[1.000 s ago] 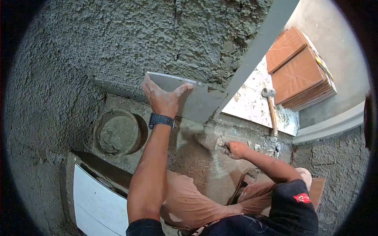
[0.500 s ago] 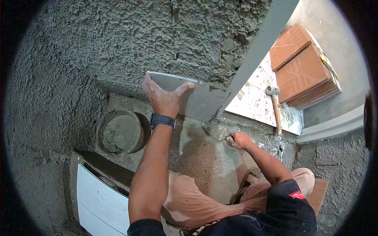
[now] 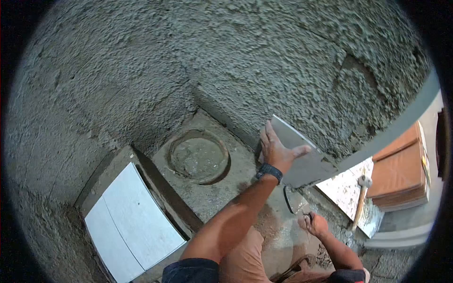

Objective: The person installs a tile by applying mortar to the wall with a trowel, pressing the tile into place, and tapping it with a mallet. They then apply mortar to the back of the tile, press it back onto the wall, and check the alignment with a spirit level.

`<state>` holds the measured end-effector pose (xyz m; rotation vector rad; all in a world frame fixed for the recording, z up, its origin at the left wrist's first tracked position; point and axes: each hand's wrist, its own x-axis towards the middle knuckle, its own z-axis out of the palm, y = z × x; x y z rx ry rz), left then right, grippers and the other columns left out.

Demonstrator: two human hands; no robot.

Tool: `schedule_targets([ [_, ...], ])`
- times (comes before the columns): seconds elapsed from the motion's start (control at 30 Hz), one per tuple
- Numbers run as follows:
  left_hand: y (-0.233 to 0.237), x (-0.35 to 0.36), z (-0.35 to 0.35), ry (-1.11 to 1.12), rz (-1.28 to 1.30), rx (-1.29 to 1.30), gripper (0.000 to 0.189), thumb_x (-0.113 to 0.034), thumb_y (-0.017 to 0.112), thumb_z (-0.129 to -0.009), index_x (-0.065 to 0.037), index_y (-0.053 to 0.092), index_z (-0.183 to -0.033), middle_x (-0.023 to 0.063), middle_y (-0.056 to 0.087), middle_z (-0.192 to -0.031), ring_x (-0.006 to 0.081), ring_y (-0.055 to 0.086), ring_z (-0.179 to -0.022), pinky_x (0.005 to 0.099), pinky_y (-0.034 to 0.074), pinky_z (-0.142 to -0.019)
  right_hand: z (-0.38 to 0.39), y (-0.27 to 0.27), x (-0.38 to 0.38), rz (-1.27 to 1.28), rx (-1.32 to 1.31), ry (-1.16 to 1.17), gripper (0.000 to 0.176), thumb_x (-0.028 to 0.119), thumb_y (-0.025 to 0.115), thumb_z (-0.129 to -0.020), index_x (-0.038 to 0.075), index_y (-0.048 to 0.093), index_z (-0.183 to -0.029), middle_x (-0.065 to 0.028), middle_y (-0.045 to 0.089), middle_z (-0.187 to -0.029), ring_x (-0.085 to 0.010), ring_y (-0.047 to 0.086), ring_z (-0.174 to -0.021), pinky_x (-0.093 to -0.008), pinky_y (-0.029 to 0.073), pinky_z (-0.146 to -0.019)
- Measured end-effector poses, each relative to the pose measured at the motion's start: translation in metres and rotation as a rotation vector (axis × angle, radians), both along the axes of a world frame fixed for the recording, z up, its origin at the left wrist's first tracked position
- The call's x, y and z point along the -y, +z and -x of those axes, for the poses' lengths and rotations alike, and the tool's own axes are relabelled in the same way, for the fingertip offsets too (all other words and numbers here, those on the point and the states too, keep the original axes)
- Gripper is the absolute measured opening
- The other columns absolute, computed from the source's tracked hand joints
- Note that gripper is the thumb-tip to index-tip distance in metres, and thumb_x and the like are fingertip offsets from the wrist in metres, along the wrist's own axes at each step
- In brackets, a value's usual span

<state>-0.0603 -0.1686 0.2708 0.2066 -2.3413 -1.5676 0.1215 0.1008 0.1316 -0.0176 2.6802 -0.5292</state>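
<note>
A grey tile (image 3: 309, 166) stands on edge against the rough mortared wall beside the pale door frame. My left hand (image 3: 278, 152) grips it near its upper left corner, thumb over the near face and fingers at the side edge. Below the tile's lower edge is a trowel (image 3: 296, 202) with wet mortar on its blade. My right hand (image 3: 315, 224) is wrapped round the trowel's handle. A round tub (image 3: 226, 153) of grey mortar (image 3: 197, 156) sits on the floor left of my left hand.
White tiles (image 3: 134, 221) lean at the lower left. A mallet (image 3: 362, 200) lies on a mortar-spattered white sheet (image 3: 337, 188) beyond the door frame (image 3: 377, 144). Stacked brown tiles (image 3: 398, 174) stand against the wall there. Rough walls (image 3: 179, 52) meet in a corner behind the tub.
The view has swung left, so the tile, both hands and the doorway appear farther right and lower. My left hand still holds the tile and my right the trowel.
</note>
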Motion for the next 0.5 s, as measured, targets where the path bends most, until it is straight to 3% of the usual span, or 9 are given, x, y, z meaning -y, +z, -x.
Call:
schedule_targets([
  [0.1,-0.009,0.0,0.001,-0.02,-0.026,0.015,0.149,-0.058,0.094,-0.049,0.006,0.01,-0.154,0.0325,0.028,-0.149,0.0459,0.031,-0.139,0.0484,0.03,-0.116,-0.006,0.029,-0.004,-0.056,-0.066,0.02,0.03,0.033,0.056,-0.095,0.006,0.062,-0.106,-0.0249,0.067,-0.096,-0.0459,0.065,-0.086,-0.0523,0.052,-0.075],
  [0.17,-0.008,0.0,0.002,-0.061,-0.072,0.055,0.147,-0.059,0.094,-0.05,0.006,0.011,-0.153,0.0322,0.029,-0.148,0.0462,0.03,-0.138,0.0513,0.029,-0.116,-0.006,0.051,-0.013,-0.08,-0.243,0.122,0.031,0.034,0.06,-0.093,0.005,0.053,-0.089,-0.0237,0.062,-0.084,-0.048,0.061,-0.076,-0.0543,0.049,-0.066],
  [0.3,-0.014,-0.002,0.007,-0.02,-0.012,-0.022,0.145,-0.059,0.094,-0.05,0.005,0.013,-0.152,0.0318,0.03,-0.146,0.0461,0.03,-0.138,0.0536,0.028,-0.115,0.001,0.113,-0.026,-0.106,-0.272,0.23,0.031,0.033,0.063,-0.092,0.004,0.055,-0.089,-0.0228,0.061,-0.081,-0.0458,0.061,-0.071,-0.0518,0.049,-0.064],
  [0.37,-0.013,0.0,0.006,-0.04,-0.037,0.001,0.143,-0.058,0.094,-0.049,0.006,0.016,-0.151,0.0324,0.031,-0.146,0.0462,0.029,-0.137,0.0542,0.027,-0.115,0.006,0.151,-0.028,-0.047,-0.209,0.169,0.033,0.036,0.066,-0.089,0.004,0.056,-0.085,-0.0226,0.061,-0.076,-0.0459,0.061,-0.072,-0.0509,0.05,-0.065],
  [0.5,-0.018,-0.002,0.01,-0.004,0.014,-0.042,0.141,-0.058,0.095,-0.048,0.006,0.019,-0.149,0.0327,0.031,-0.144,0.0464,0.033,-0.135,0.0522,0.03,-0.114,0.026,0.264,0.012,0.045,-0.031,0.128,0.032,0.031,0.069,-0.083,0.003,0.063,-0.097,-0.0233,0.061,-0.076,-0.0406,0.063,-0.075,-0.0471,0.051,-0.069],
])
